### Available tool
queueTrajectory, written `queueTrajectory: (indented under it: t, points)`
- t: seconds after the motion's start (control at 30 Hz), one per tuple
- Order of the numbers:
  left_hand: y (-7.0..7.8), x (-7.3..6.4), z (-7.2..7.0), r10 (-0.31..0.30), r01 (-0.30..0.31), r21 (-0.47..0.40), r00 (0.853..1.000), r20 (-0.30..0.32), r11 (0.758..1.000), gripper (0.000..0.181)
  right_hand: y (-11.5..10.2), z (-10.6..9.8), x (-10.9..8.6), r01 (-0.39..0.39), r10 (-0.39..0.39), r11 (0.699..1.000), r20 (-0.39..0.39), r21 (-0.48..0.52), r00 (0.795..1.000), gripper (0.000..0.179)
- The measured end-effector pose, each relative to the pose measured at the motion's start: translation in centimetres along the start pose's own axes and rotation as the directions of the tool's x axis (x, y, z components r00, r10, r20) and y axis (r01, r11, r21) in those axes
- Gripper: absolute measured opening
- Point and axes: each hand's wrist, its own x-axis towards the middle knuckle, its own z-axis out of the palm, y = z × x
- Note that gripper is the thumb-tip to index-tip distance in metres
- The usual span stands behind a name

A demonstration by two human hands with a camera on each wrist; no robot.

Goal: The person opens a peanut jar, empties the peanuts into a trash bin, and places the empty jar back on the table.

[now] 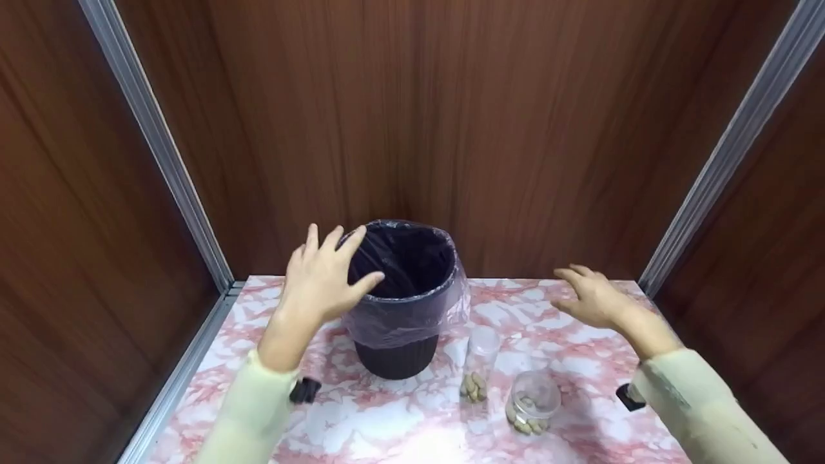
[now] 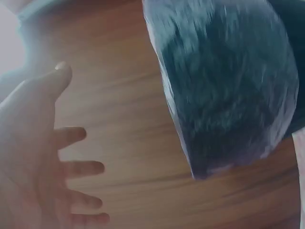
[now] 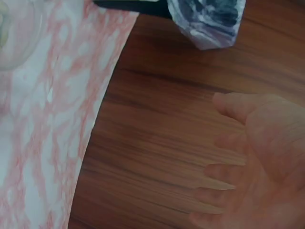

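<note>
My left hand (image 1: pixel 317 278) hovers beside the near left rim of a black trash can (image 1: pixel 394 361), fingers spread and holding nothing. A thin translucent purple bag (image 1: pixel 445 312) lines the can and folds down over its rim. In the left wrist view, a gap shows between that hand (image 2: pixel 33 157) and the bag (image 2: pixel 228 86). My right hand (image 1: pixel 596 299) is held over the right part of the table, its fingers extended and nothing in them. Nearest to it are a clear jar (image 1: pixel 536 394) and a tall clear container (image 1: pixel 482 351), both with pistachio-like nuts inside.
The table (image 1: pixel 380 428) has a pink and white marbled top. Brown wood panels (image 1: pixel 515 129) rise behind it and on both sides, with metal corner posts (image 1: pixel 161 138). A small pale scrap (image 1: pixel 515 335) lies beyond the jar.
</note>
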Motion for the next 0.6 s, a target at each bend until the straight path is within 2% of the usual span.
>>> queueTrajectory:
  t: [0.03,0.1,0.2,0.27,0.4,0.47,0.53,0.6]
  points:
    - [0.2,-0.8,0.0,0.025,-0.025,-0.009,0.998,-0.058,1.0,0.076,-0.1,0.1,-0.5,0.013,-0.013,1.0,0.016,0.013,1.0,0.059]
    - [0.5,-2.4,0.0,0.07,-0.076,-0.033,0.982,-0.173,0.997,0.07,-0.5,0.3,-1.4,0.026,-0.028,0.999,0.067,0.038,0.997,0.059]
    - [0.8,-4.7,0.2,0.118,-0.146,-0.069,0.944,-0.307,0.987,0.063,-1.3,0.8,-3.0,0.022,-0.031,0.997,0.142,0.07,0.989,0.062]
    - [1.0,-6.0,0.6,0.126,-0.171,-0.095,0.923,-0.364,0.981,0.059,-1.9,1.2,-4.1,0.018,-0.032,0.995,0.158,0.094,0.987,0.064]
    - [1.5,-8.3,2.1,0.053,-0.135,-0.162,0.9,-0.432,0.977,0.051,-2.8,1.7,-6.1,-0.01,-0.012,0.991,0.157,0.133,0.987,0.065]
    - [1.8,-9.5,3.2,-0.005,-0.096,-0.206,0.897,-0.443,0.974,0.048,-3.0,1.9,-6.9,-0.018,-0.007,0.988,0.155,0.155,0.988,0.066]
    - [2.0,-10.8,4.6,-0.047,-0.069,-0.252,0.902,-0.429,0.965,0.046,-3.2,2.3,-7.5,-0.034,0.008,0.985,0.148,0.172,0.989,0.067]
    - [2.1,-11.9,5.9,-0.074,-0.053,-0.305,0.918,-0.39,0.951,0.045,-3.3,2.9,-7.9,-0.042,0.014,0.981,0.143,0.191,0.99,0.069]
